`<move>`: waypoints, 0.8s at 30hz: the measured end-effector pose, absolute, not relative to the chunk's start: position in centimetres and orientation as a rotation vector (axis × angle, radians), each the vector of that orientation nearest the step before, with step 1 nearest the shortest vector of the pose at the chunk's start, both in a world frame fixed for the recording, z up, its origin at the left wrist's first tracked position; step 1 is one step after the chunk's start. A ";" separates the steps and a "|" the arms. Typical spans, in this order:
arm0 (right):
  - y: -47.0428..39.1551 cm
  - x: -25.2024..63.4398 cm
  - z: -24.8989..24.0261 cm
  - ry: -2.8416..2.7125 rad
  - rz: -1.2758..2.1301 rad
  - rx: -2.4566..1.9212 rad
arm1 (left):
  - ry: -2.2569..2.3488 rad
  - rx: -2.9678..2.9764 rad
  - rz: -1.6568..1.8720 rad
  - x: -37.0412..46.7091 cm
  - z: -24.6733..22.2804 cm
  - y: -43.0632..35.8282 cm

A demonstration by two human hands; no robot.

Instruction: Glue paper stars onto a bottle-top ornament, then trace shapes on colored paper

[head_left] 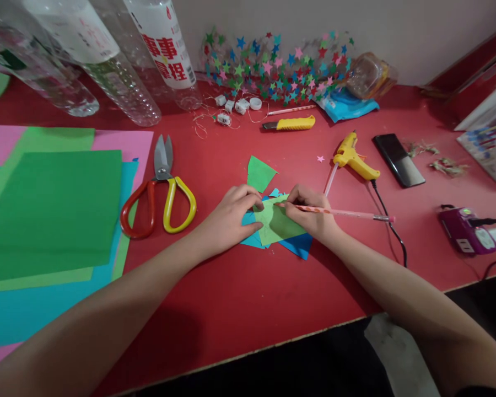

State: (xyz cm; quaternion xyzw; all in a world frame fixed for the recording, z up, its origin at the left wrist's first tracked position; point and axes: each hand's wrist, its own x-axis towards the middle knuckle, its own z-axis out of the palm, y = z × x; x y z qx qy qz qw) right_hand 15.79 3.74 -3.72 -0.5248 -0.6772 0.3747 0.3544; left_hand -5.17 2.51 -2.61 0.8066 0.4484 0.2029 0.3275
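Light-green paper [276, 226] could slip, I think, over blue scraps [300, 246] if the left hand [232, 216], fingers apart, presses too lightly while the right hand [314, 221] pinches the pencil [347, 213].

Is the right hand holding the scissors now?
No, the right hand holds a pink pencil, while the scissors lie to the left of the left hand.

I have 1 pale green piece of paper [275, 223] lying flat, straight-edged, on top of blue scraps [296, 244] on the red table [240, 309]. Over it I see 1 pink pencil [339, 212] with darker spots, slanting low, its point at the paper's upper part and its metal-banded end reaching right, well past the paper's edge.
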 end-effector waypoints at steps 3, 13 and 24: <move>3.8 15.9 -3.8 -1.726 0.946 -1.394 | 1.174 2.117 0.533 -5.2 -2.6 2.5; 3.6 15.7 -3.2 -1.793 0.963 -1.358 | 1.177 2.111 0.535 -5.1 -2.5 2.5; 3.2 15.5 -2.7 -1.935 0.973 -1.303 | 1.177 2.122 0.549 -5.1 -2.6 2.5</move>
